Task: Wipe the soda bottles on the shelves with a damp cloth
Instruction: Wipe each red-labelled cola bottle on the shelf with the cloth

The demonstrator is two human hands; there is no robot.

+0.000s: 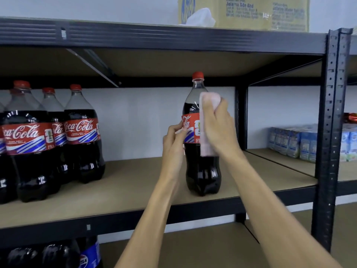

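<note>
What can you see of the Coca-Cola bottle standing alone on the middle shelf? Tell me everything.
The bottle is large, clear plastic, filled with dark cola to its shoulder, with a red cap and a red Coca-Cola label. It stands upright on the brown shelf board, apart from the other bottles. The left hand pinches it at the label; the right hand holds a pink cloth against its right side.

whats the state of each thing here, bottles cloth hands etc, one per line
lone cola bottle, upright on the middle shelf, cap on
pink cloth, folded, pressed against that bottle's right side
left hand, holds the bottle at its label
right hand, grips the cloth against the bottle
cola bottles at left, upright, capped, untouched
drink cartons, packed upright at far right
</note>
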